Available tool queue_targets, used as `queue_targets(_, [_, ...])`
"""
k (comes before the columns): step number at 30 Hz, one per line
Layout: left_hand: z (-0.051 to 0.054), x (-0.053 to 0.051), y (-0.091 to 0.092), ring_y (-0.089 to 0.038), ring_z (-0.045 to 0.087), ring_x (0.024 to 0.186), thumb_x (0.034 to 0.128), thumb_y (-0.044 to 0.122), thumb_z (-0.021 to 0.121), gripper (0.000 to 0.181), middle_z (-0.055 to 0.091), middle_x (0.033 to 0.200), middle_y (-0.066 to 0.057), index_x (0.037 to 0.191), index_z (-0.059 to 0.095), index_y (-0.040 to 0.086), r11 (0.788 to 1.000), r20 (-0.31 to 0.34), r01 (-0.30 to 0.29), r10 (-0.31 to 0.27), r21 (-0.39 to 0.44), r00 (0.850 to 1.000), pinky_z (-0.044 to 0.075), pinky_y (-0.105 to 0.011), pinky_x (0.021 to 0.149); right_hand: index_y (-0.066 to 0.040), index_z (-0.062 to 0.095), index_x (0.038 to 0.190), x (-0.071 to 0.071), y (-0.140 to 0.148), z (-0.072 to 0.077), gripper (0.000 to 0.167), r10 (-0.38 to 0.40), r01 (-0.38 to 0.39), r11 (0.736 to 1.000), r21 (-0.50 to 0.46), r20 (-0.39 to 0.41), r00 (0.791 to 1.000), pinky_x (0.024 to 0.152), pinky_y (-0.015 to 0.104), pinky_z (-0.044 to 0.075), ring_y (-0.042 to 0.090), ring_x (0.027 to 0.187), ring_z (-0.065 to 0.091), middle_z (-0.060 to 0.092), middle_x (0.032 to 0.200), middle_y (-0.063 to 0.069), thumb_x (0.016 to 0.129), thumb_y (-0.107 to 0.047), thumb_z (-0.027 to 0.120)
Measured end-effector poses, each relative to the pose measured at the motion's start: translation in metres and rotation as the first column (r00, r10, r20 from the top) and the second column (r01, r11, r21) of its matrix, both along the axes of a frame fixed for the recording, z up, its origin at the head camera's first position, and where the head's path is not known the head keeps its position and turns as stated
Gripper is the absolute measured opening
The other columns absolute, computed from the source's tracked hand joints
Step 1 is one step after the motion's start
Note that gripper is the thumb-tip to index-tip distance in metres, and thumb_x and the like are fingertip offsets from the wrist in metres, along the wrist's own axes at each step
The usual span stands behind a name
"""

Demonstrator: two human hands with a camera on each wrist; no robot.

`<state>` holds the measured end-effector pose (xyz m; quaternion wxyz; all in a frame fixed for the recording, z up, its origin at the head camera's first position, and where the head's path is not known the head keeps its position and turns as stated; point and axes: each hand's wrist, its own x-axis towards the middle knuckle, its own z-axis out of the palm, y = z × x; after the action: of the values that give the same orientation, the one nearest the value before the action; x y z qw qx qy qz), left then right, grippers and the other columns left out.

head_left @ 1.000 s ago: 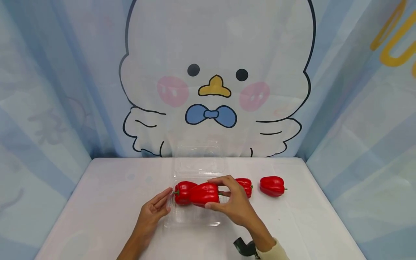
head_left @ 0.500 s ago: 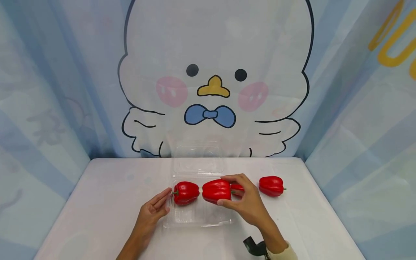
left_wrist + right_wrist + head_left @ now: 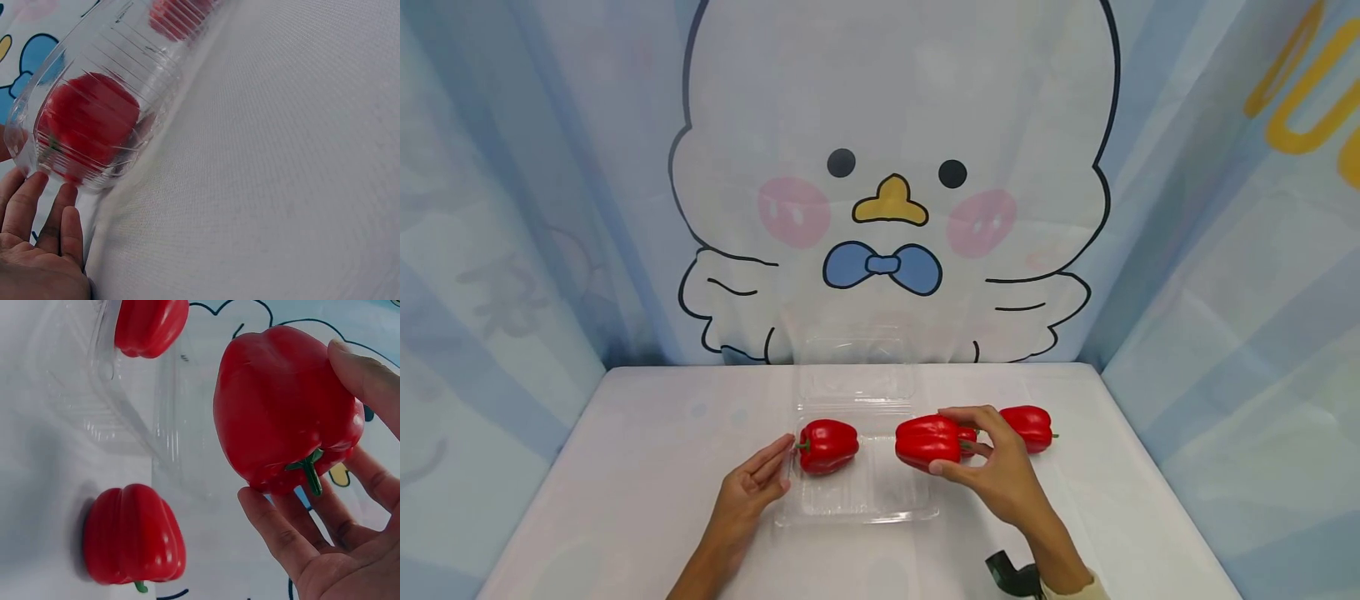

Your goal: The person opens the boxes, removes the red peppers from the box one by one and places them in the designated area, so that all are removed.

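Gripped pepper (image 3: 281, 403), calyx (image 3: 307, 464) visible only in right-wrist view

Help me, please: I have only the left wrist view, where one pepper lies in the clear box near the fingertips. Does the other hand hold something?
Observer: Yes, the right hand holds a red pepper.
Operator: Thank you. In which direction is it turned?
Observer: Its green stem points back toward that hand.
Operator: Are there any more, outside the box?
Observer: Two lie on the table, to the right: a mostly hidden pepper behind the held one, and a farther-right pepper.
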<state>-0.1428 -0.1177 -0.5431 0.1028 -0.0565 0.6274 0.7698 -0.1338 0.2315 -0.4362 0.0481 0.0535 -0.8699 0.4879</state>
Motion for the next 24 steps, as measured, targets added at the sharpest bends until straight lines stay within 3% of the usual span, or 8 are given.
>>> queue_targets(5, [0.000, 0.000, 0.000, -0.014, 0.041, 0.155, 0.0985, -0.006, 0.065, 0.064, 0.049, 0.166, -0.002, 0.159, 0.049, 0.010, 1.000, 0.007, -0.002, 0.002, -0.009, 1.000, 0.043, -0.022, 0.114, -0.022, 0.065, 0.140, 0.003, 0.011, -0.003, 0.075, -0.029, 0.029, 0.999, 0.040, -0.004, 1.000, 0.100, 0.041, 0.064, 0.028, 0.129, 0.062, 0.063, 0.140, 0.001, 0.074, -0.031, 0.099])
queue_targets(12, [-0.001, 0.000, 0.000, -0.014, 0.041, 0.155, 0.0991, -0.004, 0.066, 0.064, 0.049, 0.166, -0.002, 0.159, 0.049, 0.010, 1.000, 0.013, -0.002, 0.002, -0.021, 1.000, 0.043, -0.023, 0.114, -0.019, 0.064, 0.140, 0.007, 0.025, -0.010, 0.074, -0.068, 0.068, 0.997, 0.046, 0.009, 0.998, 0.103, 0.053, 0.061, 0.035, 0.133, 0.062, 0.062, 0.141, 0.005, 0.075, -0.031, 0.098])
queue_targets(24, [-0.002, -0.002, 0.000, -0.014, 0.042, 0.154, 0.0988, -0.004, 0.067, 0.064, 0.049, 0.165, -0.002, 0.159, 0.049, 0.010, 0.999, 0.018, -0.002, 0.003, -0.039, 1.000, 0.044, -0.024, 0.114, -0.018, 0.064, 0.141, 0.015, 0.045, -0.025, 0.077, -0.126, 0.125, 0.991, 0.055, 0.018, 0.992, 0.102, 0.055, 0.061, 0.035, 0.132, 0.060, 0.057, 0.147, 0.008, 0.074, -0.031, 0.098])
